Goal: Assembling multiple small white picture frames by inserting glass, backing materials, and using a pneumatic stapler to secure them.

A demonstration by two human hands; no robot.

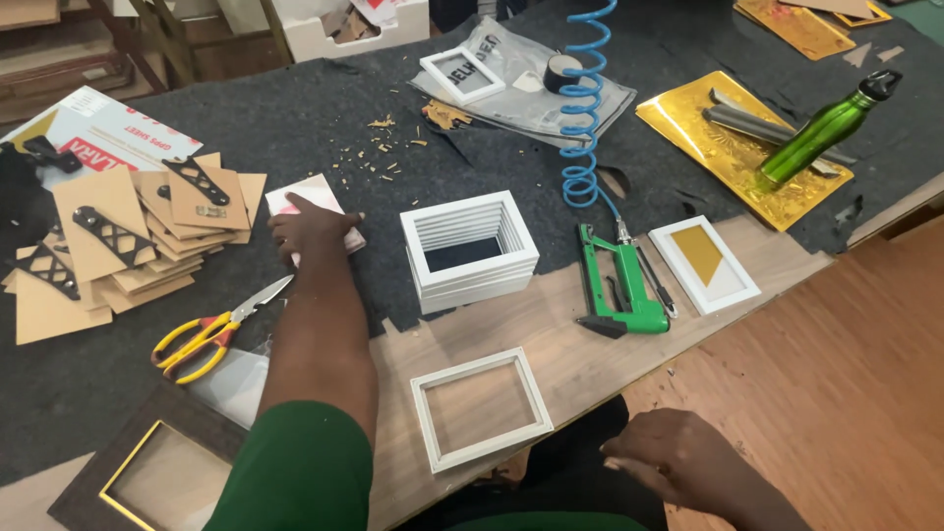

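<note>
My left hand (313,228) reaches across the dark felt and rests flat on a small stack of white and pink cards (311,194), fingers on top of it. My right hand (678,454) hangs below the table's front edge, fingers loosely apart and holding nothing. Between them, an empty white picture frame (480,403) lies flat on the bare wood strip. Behind it stands a stack of several white frames (470,252).
Yellow-handled scissors (208,334) lie left of my arm. Brown backing boards with black stands (118,246) are piled far left. A green pneumatic stapler (619,285) on a blue coiled hose (582,108), a framed gold card (704,264), gold sheets (733,162), a green bottle (826,128) sit right. A dark frame (147,462) lies near left.
</note>
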